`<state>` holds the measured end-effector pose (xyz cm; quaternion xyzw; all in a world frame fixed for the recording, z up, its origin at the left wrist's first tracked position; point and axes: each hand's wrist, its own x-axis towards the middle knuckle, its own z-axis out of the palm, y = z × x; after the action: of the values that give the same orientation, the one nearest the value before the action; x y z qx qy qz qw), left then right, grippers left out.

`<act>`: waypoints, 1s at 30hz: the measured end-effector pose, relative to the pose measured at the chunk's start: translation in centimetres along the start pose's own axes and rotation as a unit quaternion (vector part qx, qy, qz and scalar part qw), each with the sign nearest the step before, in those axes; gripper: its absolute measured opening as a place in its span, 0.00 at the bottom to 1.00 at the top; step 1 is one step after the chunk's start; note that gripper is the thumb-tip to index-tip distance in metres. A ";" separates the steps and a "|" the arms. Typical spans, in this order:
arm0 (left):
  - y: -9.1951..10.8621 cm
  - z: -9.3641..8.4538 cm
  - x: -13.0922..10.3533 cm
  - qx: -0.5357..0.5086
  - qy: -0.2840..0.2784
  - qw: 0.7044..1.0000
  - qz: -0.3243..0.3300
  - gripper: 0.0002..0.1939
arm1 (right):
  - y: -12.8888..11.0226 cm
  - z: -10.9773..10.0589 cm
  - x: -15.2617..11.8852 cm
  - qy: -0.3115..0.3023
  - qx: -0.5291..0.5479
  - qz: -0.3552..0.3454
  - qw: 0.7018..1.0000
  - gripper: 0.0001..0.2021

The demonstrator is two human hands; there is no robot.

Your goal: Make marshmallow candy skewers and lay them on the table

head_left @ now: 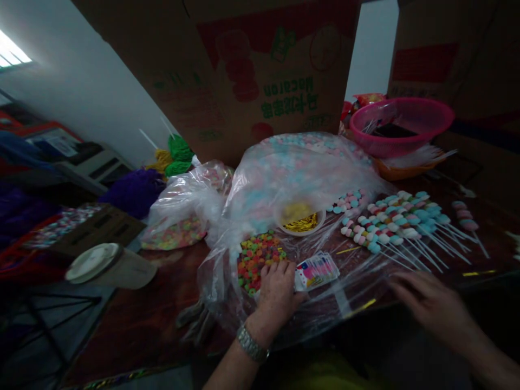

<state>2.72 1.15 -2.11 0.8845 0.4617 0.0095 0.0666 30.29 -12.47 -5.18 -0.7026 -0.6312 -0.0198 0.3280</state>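
My left hand (278, 292), with a metal watch (252, 344) at its wrist, rests on a heap of small ring-shaped orange, green and red gummy candies (258, 254). Its fingers lie over the candies, and nothing shows gripped in them. Beside its thumb is a stack of printed cards or labels (319, 271). My right hand (434, 303) hovers at the table's front edge, slightly blurred, its fingers stretched leftward and apart from the thumb. Just beyond it lie several marshmallow skewers (402, 216) on white sticks. Gold twist ties (303, 223) fill a clear round tub (320, 223).
A big clear bag of pastel marshmallows (300, 162) stands behind, against a cardboard box (276, 70). To the left are a smaller candy bag (179, 216), a lidded cup (117, 265) lying tilted and a glove (199, 319). A pink basket (439, 122) sits back right.
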 end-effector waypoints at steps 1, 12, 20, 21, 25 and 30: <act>0.0 0.1 -0.2 -0.001 0.016 1.000 0.003 0.28 | -2.4 2.2 2.1 -0.040 0.011 -0.055 0.998 0.12; 0.5 0.6 -2.2 -0.012 0.027 1.000 -0.002 0.27 | -8.8 11.6 7.1 -0.133 -0.030 -0.285 0.949 0.11; 0.0 -2.2 -2.7 -0.079 0.096 0.992 -0.021 0.45 | -5.0 4.3 8.1 0.072 -0.147 -0.212 0.964 0.15; 0.4 -3.1 -2.6 -0.096 0.134 0.986 0.005 0.45 | -5.6 3.1 7.5 0.054 -0.111 -0.220 0.968 0.13; 2.8 -5.5 -2.0 -0.170 0.153 0.961 0.156 0.20 | -10.2 0.7 5.1 -0.072 0.083 -0.209 0.972 0.09; 3.5 -4.3 -0.2 -0.307 0.009 0.944 0.124 0.07 | -11.6 0.7 4.9 -0.097 0.210 -0.080 0.970 0.05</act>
<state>5.15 -0.51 2.63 0.8711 0.3241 0.1670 0.3291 20.59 -7.96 1.53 -0.5633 -0.7042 0.1551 0.4034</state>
